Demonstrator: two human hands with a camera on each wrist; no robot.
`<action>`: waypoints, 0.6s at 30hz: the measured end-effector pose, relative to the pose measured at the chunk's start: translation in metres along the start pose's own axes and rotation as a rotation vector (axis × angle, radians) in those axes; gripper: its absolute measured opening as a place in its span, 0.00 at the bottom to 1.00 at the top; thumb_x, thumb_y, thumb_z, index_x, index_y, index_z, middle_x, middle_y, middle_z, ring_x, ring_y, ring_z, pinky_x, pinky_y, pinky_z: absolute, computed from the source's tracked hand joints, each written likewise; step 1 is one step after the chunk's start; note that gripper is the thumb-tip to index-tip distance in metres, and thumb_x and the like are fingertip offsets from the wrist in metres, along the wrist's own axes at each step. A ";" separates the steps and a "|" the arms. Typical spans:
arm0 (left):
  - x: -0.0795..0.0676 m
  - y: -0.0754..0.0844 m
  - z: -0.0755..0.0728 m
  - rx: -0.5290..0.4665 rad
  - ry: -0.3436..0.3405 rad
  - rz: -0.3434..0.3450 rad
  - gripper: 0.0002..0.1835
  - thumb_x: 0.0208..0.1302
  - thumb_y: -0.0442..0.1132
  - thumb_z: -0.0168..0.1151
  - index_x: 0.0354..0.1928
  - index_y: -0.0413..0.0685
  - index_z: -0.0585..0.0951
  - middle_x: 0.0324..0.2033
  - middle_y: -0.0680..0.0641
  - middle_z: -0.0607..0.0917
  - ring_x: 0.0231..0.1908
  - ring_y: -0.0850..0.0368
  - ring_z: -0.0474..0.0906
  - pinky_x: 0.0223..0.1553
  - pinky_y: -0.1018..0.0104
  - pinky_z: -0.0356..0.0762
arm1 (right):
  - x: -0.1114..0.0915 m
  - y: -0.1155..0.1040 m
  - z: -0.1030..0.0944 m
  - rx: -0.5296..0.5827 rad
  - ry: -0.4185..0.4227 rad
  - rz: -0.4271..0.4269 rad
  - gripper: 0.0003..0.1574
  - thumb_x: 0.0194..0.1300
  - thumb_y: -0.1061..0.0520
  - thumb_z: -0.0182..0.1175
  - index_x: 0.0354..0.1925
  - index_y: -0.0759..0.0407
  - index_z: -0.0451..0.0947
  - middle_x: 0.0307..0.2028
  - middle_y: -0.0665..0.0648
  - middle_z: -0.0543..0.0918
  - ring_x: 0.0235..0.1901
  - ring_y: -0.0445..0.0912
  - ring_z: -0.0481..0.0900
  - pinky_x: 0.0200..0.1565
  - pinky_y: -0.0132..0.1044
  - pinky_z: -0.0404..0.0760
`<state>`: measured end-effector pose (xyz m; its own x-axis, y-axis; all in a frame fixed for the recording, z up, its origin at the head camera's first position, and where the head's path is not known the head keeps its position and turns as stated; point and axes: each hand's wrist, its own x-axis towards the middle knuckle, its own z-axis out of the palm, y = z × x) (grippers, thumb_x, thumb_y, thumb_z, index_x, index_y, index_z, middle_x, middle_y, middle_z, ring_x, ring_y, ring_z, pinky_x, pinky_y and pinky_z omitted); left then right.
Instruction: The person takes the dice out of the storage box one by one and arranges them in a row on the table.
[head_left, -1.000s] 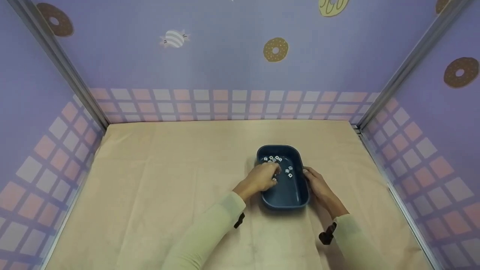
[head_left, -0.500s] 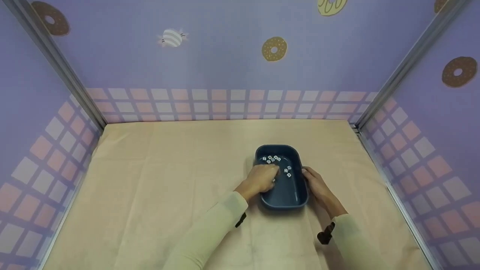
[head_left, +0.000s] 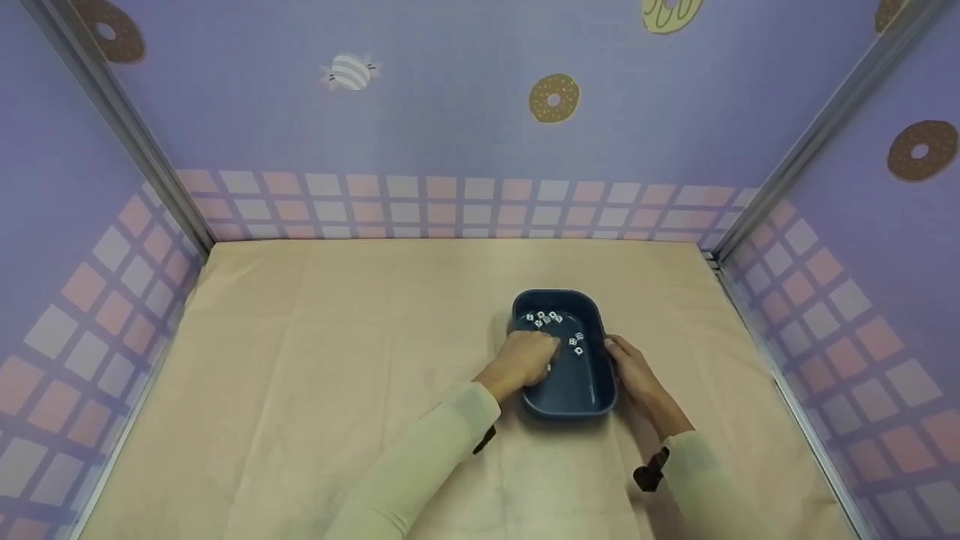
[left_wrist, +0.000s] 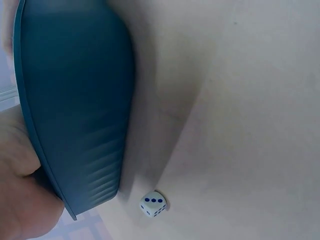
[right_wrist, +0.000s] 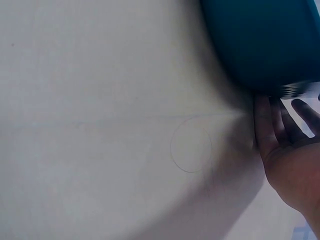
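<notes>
A dark blue rectangular tray [head_left: 570,401] stands on the cloth with several small white dice [head_left: 545,318] at its far end and more dice [head_left: 576,343] near its right wall. My left hand [head_left: 521,358] reaches over the left rim into it, fingers bent downward. Those fingertips are hidden, and I cannot tell whether they hold a die. Against the tray's right outer wall rests my right hand [head_left: 637,373]; in the right wrist view its fingers [right_wrist: 266,127] lie fairly straight, touching the wall. In the left wrist view one die [left_wrist: 153,204] lies outside the tray.
A beige cloth [head_left: 337,360] with fold lines covers the table. Purple patterned walls [head_left: 450,135] enclose it at the back and both sides, with metal posts at the corners.
My left hand has shifted slightly toward me inside the tray. The right hand and the tray stay in place.
</notes>
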<state>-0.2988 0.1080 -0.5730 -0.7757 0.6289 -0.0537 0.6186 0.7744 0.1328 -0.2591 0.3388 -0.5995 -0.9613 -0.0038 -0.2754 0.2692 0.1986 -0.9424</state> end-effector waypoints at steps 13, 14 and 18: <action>-0.019 -0.021 -0.024 -0.437 0.160 0.181 0.10 0.73 0.35 0.68 0.53 0.46 0.83 0.47 0.52 0.84 0.47 0.60 0.81 0.51 0.70 0.79 | -0.001 0.001 -0.001 -0.012 -0.021 -0.004 0.34 0.89 0.47 0.38 0.80 0.64 0.60 0.78 0.68 0.64 0.78 0.60 0.60 0.79 0.57 0.53; -0.023 -0.024 -0.027 -0.466 0.185 0.199 0.10 0.72 0.33 0.68 0.52 0.44 0.83 0.47 0.51 0.84 0.47 0.59 0.81 0.51 0.71 0.80 | -0.002 0.001 -0.001 -0.012 -0.014 -0.012 0.34 0.89 0.46 0.39 0.79 0.64 0.61 0.77 0.67 0.65 0.77 0.60 0.61 0.79 0.56 0.54; -0.044 -0.042 -0.038 -0.536 0.238 0.209 0.09 0.70 0.30 0.68 0.50 0.40 0.82 0.45 0.48 0.83 0.46 0.55 0.82 0.49 0.73 0.80 | -0.001 0.001 0.001 -0.004 0.008 -0.044 0.32 0.88 0.47 0.41 0.77 0.65 0.65 0.75 0.68 0.68 0.74 0.59 0.64 0.77 0.53 0.57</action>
<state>-0.2959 0.0454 -0.5389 -0.6895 0.6830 0.2411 0.6597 0.4549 0.5982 -0.2575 0.3378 -0.6004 -0.9727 -0.0047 -0.2319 0.2262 0.2027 -0.9528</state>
